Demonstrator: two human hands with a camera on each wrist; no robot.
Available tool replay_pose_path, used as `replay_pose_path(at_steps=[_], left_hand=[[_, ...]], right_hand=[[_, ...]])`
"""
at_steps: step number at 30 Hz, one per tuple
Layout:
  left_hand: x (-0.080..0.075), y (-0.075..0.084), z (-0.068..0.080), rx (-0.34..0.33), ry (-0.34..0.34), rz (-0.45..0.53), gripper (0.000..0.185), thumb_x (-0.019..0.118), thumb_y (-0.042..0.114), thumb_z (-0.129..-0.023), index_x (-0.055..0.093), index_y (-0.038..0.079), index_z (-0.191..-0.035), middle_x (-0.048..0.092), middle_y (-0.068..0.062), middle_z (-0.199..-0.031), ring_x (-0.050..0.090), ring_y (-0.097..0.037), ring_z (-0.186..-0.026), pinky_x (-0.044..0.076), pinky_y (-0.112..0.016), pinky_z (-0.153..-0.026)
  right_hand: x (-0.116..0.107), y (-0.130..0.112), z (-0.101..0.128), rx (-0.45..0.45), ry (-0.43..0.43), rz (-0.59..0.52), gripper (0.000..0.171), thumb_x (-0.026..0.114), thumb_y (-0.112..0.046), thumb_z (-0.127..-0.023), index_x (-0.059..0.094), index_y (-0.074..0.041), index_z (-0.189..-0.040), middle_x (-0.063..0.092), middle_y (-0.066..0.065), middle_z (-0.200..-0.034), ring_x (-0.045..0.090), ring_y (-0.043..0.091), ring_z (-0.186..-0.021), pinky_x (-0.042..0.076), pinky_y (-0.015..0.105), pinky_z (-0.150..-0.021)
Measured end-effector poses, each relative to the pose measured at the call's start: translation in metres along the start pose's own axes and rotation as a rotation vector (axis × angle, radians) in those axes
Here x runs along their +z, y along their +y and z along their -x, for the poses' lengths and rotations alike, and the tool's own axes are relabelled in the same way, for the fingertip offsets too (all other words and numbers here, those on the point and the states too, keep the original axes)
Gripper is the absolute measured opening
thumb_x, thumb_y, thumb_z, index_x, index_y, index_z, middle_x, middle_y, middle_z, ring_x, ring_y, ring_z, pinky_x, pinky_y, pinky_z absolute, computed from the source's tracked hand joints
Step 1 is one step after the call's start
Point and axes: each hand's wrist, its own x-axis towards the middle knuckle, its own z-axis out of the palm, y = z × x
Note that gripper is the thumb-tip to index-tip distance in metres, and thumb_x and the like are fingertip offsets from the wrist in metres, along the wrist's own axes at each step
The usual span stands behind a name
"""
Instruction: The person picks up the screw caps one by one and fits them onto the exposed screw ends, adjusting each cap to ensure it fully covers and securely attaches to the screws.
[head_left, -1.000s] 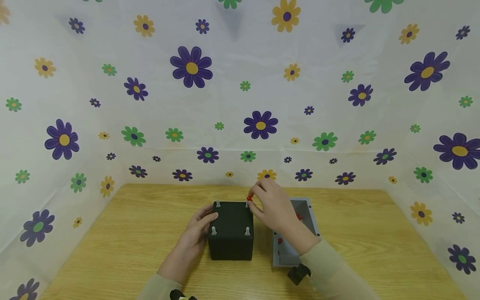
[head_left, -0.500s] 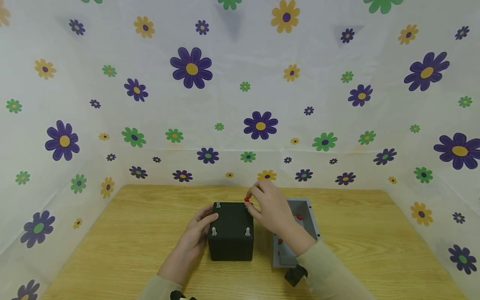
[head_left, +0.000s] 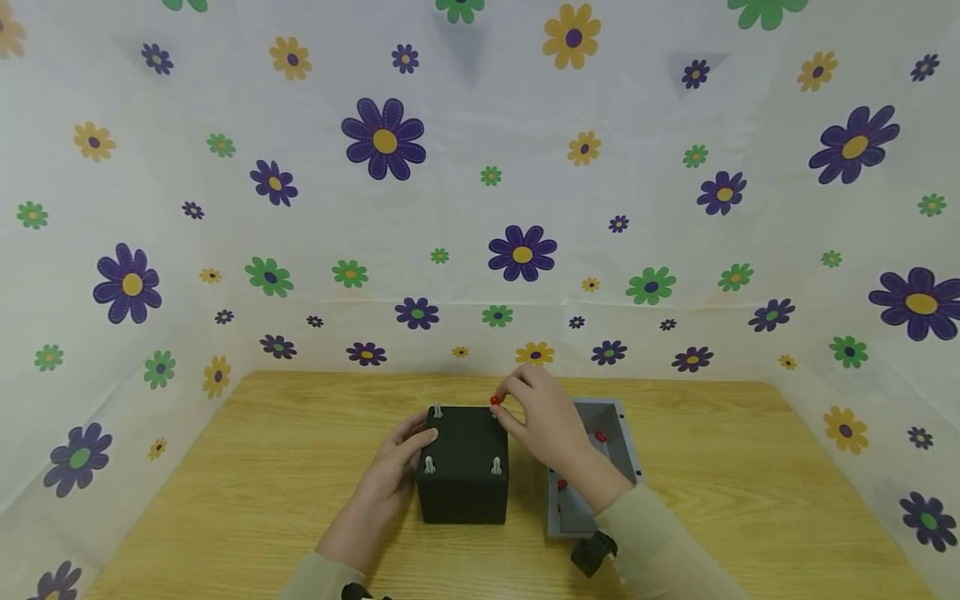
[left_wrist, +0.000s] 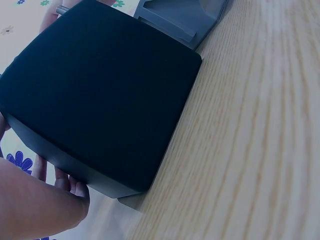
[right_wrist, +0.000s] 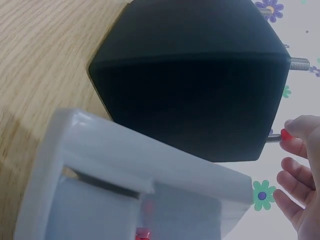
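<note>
A black cube (head_left: 462,475) stands on the wooden table (head_left: 262,467), with threaded metal studs sticking up from its top corners. My left hand (head_left: 401,458) grips the cube's left side, thumb on the top edge. My right hand (head_left: 501,402) pinches a small red nut (head_left: 495,401) at the far right stud. In the right wrist view the red nut (right_wrist: 286,134) sits at the tip of that stud (right_wrist: 272,138), held by my fingertips (right_wrist: 300,131). The left wrist view shows the cube (left_wrist: 100,95) close up, with my fingers (left_wrist: 75,187) behind it.
A grey open tray (head_left: 626,442) lies just right of the cube and holds a few more red nuts (head_left: 600,435). Part of it is hidden under my right forearm. Flowered cloth walls close in the table at the back and both sides.
My right hand has brought the red nut slightly left and down onto the far right stud. The left hand and the cube have not moved.
</note>
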Motion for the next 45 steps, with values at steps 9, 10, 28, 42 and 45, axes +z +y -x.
replay_pose_path(at_steps=[9,10,28,42,45], left_hand=[[-0.0002,-0.0006,-0.0001,-0.002,0.005,0.004,0.061,0.060,0.009,-0.102,0.040,0.000,-0.158,0.054,-0.007,-0.140,0.064,-0.002,-0.103,0.054,-0.016,-0.090],[-0.0001,-0.0005,-0.0002,-0.002,0.006,0.007,0.060,0.060,0.009,-0.102,0.040,0.000,-0.158,0.054,-0.006,-0.139,0.065,-0.002,-0.103,0.054,-0.016,-0.089],[0.0000,0.0022,0.0008,0.004,-0.025,-0.013,0.062,0.059,0.010,-0.103,0.037,0.002,-0.160,0.052,-0.006,-0.142,0.065,-0.003,-0.103,0.054,-0.017,-0.091],[-0.0002,0.0019,0.0017,-0.002,-0.016,-0.011,0.062,0.059,0.010,-0.103,0.037,0.001,-0.161,0.048,-0.009,-0.147,0.063,-0.002,-0.104,0.053,-0.016,-0.091],[-0.0004,0.0013,0.0021,-0.006,-0.014,-0.009,0.063,0.059,0.011,-0.103,0.037,0.001,-0.161,0.047,-0.010,-0.148,0.063,-0.003,-0.104,0.053,-0.016,-0.091]], right_hand=[[0.0010,0.0018,-0.0007,0.017,0.012,-0.022,0.011,0.083,-0.020,-0.094,0.073,-0.014,-0.099,0.064,0.003,-0.106,0.060,0.021,-0.098,0.056,0.036,-0.084],[0.0012,0.0021,-0.0009,0.013,0.013,-0.022,0.011,0.083,-0.020,-0.094,0.073,-0.014,-0.099,0.064,0.003,-0.106,0.060,0.021,-0.098,0.056,0.036,-0.084],[0.0025,0.0030,-0.0019,0.072,-0.018,-0.123,0.007,0.081,-0.017,-0.095,0.077,-0.013,-0.098,0.065,0.005,-0.103,0.064,0.023,-0.100,0.056,0.040,-0.087],[0.0040,0.0049,0.0021,-0.013,-0.047,0.047,0.016,0.085,-0.023,-0.092,0.077,-0.015,-0.103,0.066,0.004,-0.105,0.062,0.021,-0.095,0.055,0.038,-0.083],[0.0035,0.0047,0.0019,-0.022,-0.031,0.051,0.022,0.086,-0.023,-0.091,0.075,-0.015,-0.109,0.066,0.004,-0.107,0.063,0.023,-0.098,0.056,0.039,-0.087]])
